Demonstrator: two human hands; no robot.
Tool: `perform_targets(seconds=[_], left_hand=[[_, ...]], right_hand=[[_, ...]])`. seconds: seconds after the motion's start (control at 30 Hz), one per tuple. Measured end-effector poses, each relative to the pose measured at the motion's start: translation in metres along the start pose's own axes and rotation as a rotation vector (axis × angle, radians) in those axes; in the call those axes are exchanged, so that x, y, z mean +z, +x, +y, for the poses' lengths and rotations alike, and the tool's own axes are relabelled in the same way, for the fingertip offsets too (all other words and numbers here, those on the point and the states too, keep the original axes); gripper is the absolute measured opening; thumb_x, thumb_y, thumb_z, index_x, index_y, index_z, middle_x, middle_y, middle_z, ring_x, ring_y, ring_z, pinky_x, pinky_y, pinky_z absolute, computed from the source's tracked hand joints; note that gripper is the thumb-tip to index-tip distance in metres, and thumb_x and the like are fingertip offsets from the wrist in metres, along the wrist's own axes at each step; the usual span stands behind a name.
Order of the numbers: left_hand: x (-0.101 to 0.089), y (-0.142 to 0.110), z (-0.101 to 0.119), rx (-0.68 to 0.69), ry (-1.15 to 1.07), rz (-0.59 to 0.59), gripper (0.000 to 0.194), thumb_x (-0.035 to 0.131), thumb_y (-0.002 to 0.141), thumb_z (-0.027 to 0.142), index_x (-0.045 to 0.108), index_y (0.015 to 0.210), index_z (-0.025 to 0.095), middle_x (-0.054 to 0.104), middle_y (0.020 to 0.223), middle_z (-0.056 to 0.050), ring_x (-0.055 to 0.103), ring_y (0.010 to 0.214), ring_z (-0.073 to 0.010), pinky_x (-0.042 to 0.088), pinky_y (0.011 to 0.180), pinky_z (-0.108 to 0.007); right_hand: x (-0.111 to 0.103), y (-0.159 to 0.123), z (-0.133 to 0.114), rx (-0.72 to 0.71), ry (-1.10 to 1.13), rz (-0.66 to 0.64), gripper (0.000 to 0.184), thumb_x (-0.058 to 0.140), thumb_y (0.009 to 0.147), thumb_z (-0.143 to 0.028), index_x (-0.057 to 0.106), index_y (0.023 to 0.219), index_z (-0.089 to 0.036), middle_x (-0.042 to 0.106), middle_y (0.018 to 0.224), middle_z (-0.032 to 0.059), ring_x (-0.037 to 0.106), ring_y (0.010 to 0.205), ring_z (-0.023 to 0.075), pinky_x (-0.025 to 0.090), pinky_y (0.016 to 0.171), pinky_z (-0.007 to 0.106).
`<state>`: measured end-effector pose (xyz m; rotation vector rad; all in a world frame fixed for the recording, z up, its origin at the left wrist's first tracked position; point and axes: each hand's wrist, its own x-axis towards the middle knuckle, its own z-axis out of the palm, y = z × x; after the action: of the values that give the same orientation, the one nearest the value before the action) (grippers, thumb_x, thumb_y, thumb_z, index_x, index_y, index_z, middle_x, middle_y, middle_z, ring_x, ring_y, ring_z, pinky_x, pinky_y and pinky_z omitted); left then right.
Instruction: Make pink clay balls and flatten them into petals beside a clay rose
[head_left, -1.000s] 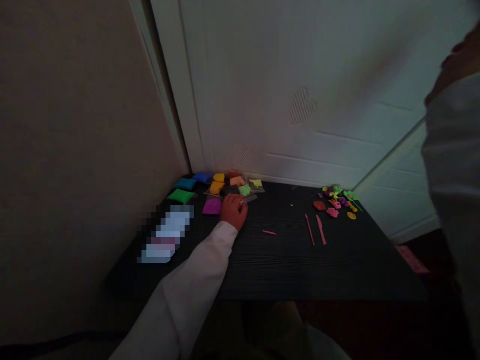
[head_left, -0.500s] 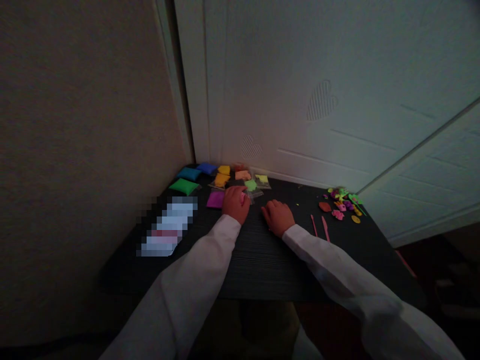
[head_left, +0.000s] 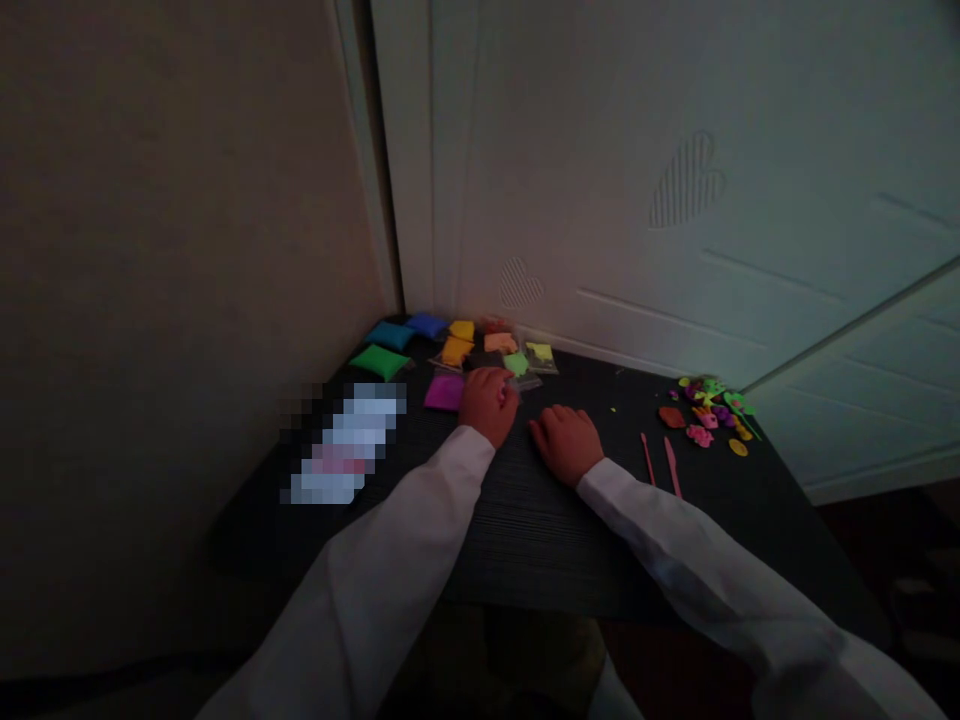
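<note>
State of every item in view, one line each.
Left hand: fingers curled, pink bit showing beside them; grip unclear.
Right hand: palm down, fingers bent.
Magenta packet: lying flat, beside left hand.
Green packet: lying flat, plump.
Pink knife: lying flat, near end behind right sleeve.
Pink stick: lying flat, apart from knife.
Yellow disc: lying flat.

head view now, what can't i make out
All in the head view:
Left hand: its fingers partly hide the pink piece, shape unclear.
Right hand: covers whatever may lie beneath it.
Left sleeve: upper part cut off by the bottom edge.
Pale object: pixelation hides its details.
Coloured pieces, far right: too small and dim for exact shapes.
</note>
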<state>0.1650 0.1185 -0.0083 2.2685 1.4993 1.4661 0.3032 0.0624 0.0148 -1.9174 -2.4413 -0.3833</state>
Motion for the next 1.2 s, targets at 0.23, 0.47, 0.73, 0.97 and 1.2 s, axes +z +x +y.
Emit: perform_targets(seconds=[0.23,0.47,0.73,0.97,1.2], left_hand=[[0.0,-0.001,-0.001,0.006,0.0,-0.005,0.022,0.044,0.08,0.029,0.052,0.093,0.013,0.053,0.097,-0.006,0.05,0.091,-0.0167,0.041,0.079,-0.038],[0.001,-0.001,-0.001,0.004,-0.002,-0.005,0.022,0.044,0.08,0.029,0.052,0.093,0.013,0.053,0.098,-0.006,0.05,0.091,-0.0166,0.041,0.079,-0.038],[-0.001,-0.003,-0.002,0.007,0.003,-0.011,0.022,0.044,0.08,0.028,0.051,0.094,0.013,0.053,0.098,-0.006,0.05,0.09,-0.0166,0.042,0.079,-0.038],[0.001,-0.003,-0.002,0.016,-0.004,-0.011,0.022,0.044,0.08,0.028,0.051,0.095,0.014,0.053,0.098,-0.006,0.05,0.09,-0.0163,0.042,0.078,-0.038],[-0.002,-0.004,-0.004,0.048,0.019,-0.033,0.023,0.044,0.08,0.028,0.051,0.096,0.013,0.052,0.099,-0.006,0.05,0.09,-0.0167,0.042,0.078,-0.038]], right_hand=[[0.004,0.019,0.008,0.076,0.004,0.005,0.025,0.043,0.082,-0.031,0.05,0.1,-0.015,0.053,0.1,0.0055,0.052,0.086,0.016,0.043,0.074,0.037],[-0.001,-0.005,-0.005,-0.009,0.033,-0.01,0.026,0.042,0.082,-0.034,0.051,0.098,-0.015,0.054,0.098,0.0051,0.053,0.085,0.0154,0.042,0.074,0.037],[0.005,0.019,0.006,0.103,0.041,0.008,0.026,0.043,0.082,-0.032,0.05,0.1,-0.015,0.053,0.1,0.0056,0.052,0.086,0.0161,0.042,0.074,0.037],[-0.002,-0.013,-0.011,0.001,0.091,0.01,0.026,0.042,0.082,-0.034,0.051,0.097,-0.015,0.053,0.098,0.0052,0.052,0.086,0.0159,0.042,0.075,0.038],[0.004,0.026,0.01,0.185,0.18,0.088,0.026,0.043,0.082,-0.033,0.05,0.099,-0.014,0.053,0.098,0.0053,0.053,0.085,0.0158,0.043,0.073,0.037]])
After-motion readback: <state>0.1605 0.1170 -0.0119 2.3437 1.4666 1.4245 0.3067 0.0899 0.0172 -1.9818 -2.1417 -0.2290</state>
